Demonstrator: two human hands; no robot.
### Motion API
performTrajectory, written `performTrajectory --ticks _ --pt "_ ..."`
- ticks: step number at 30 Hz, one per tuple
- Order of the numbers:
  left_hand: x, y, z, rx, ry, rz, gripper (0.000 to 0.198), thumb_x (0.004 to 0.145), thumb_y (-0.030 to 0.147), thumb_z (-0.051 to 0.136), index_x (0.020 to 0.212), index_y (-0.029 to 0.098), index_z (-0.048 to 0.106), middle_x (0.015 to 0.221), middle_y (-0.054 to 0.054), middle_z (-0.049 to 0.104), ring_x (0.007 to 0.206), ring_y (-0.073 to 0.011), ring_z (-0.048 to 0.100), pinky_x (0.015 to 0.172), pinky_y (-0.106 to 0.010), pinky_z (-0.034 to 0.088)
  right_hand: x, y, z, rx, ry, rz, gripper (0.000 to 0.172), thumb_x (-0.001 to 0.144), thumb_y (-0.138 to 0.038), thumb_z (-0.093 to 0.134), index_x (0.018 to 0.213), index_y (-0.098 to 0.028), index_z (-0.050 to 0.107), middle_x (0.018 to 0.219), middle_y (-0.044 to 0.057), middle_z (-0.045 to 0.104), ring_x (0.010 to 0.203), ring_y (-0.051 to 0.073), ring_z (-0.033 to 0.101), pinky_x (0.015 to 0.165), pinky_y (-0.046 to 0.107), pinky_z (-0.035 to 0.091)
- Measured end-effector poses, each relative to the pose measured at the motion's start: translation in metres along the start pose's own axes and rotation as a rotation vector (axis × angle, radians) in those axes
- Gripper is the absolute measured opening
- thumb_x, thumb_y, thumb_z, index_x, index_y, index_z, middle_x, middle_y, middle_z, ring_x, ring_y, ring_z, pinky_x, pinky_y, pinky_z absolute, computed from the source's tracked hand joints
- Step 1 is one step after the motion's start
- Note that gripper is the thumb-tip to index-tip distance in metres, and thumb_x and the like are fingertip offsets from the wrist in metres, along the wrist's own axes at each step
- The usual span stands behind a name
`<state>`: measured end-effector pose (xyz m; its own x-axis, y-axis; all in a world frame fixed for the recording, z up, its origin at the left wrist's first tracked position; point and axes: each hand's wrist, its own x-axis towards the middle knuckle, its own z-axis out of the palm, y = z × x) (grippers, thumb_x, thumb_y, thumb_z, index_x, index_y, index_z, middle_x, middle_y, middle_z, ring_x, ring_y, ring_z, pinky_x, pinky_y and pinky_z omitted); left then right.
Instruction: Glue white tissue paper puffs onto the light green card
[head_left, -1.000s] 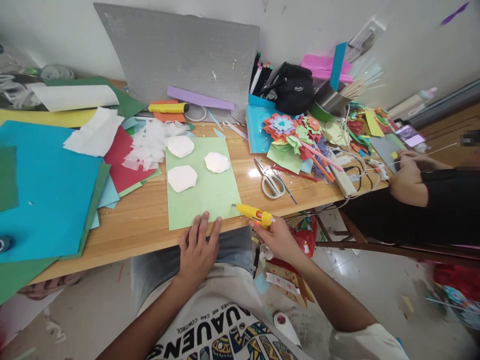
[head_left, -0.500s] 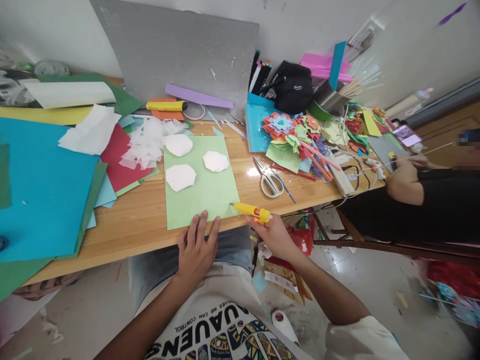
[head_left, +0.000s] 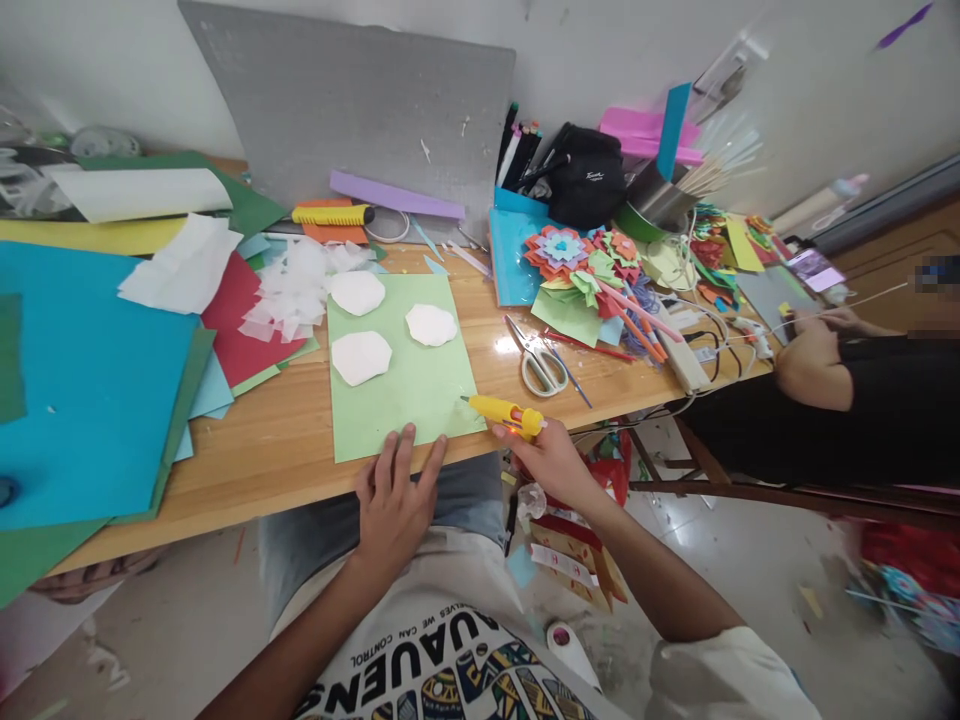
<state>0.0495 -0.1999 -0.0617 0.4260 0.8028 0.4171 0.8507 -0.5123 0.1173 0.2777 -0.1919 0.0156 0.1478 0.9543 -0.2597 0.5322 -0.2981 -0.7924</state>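
A light green sheet [head_left: 405, 400] lies at the table's front edge with three white paper shapes on it, two at the left and one [head_left: 431, 325] at the upper right. My left hand [head_left: 394, 490] rests its spread fingertips on the sheet's lower edge and holds nothing. My right hand [head_left: 551, 460] is wrapped round a yellow glue gun [head_left: 506, 412], whose nozzle points left over the sheet's lower right part. An orange glow shows on the gun. White-handled scissors [head_left: 544, 370] lie to the right of the sheet.
Blue sheets [head_left: 90, 380] and torn white tissue [head_left: 289, 290] lie at the left. A yellow cutter [head_left: 332, 214] is behind the sheet. Paper flowers [head_left: 562, 250], a black pouch [head_left: 589, 175] and a power strip [head_left: 682, 355] stand or lie right. A person's arm [head_left: 814, 370] rests at the far right.
The glue gun and my right hand have shifted slightly up towards the sheet's lower right part. My left thumb has moved a little to the right.
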Motion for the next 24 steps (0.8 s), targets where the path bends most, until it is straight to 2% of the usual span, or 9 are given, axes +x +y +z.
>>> performTrajectory --ticks 6,13,20,24 --pt "-0.001 -0.001 0.002 -0.001 -0.01 0.0 0.057 0.09 0.027 0.06 0.146 0.035 0.048 0.152 -0.014 0.047 0.132 -0.0336 0.05 0.102 -0.047 0.027 0.014 -0.007 0.008 -0.053 0.032 -0.154 0.036 0.089 -0.048 0.057 0.085 -0.014 0.068 0.077 0.004 0.067 0.07 0.017 0.055 0.066 0.027 0.042" --pt "-0.001 -0.001 0.002 -0.035 0.017 -0.004 0.06 0.09 0.026 0.061 0.147 0.035 0.047 0.151 -0.014 0.048 0.132 -0.0328 0.05 0.103 -0.046 0.027 0.02 -0.011 0.006 -0.123 0.013 -0.142 0.039 0.089 -0.05 0.056 0.081 -0.014 0.068 0.071 0.004 0.066 0.064 0.017 0.054 0.064 0.029 0.042" --pt "-0.002 -0.001 0.003 -0.045 0.001 -0.011 0.061 0.09 0.025 0.061 0.148 0.035 0.045 0.153 -0.014 0.045 0.133 -0.0334 0.05 0.103 -0.047 0.026 0.024 -0.018 0.002 -0.099 -0.018 -0.133 0.037 0.089 -0.048 0.057 0.089 -0.014 0.07 0.082 0.007 0.071 0.074 0.019 0.06 0.074 0.031 0.047" --pt "-0.002 -0.001 0.004 -0.017 0.0 0.002 0.059 0.091 0.026 0.06 0.147 0.034 0.047 0.151 -0.014 0.048 0.133 -0.0336 0.05 0.102 -0.047 0.027 0.026 -0.016 0.004 -0.101 -0.013 -0.139 0.035 0.089 -0.047 0.057 0.087 -0.014 0.069 0.083 0.007 0.071 0.074 0.019 0.061 0.073 0.03 0.046"
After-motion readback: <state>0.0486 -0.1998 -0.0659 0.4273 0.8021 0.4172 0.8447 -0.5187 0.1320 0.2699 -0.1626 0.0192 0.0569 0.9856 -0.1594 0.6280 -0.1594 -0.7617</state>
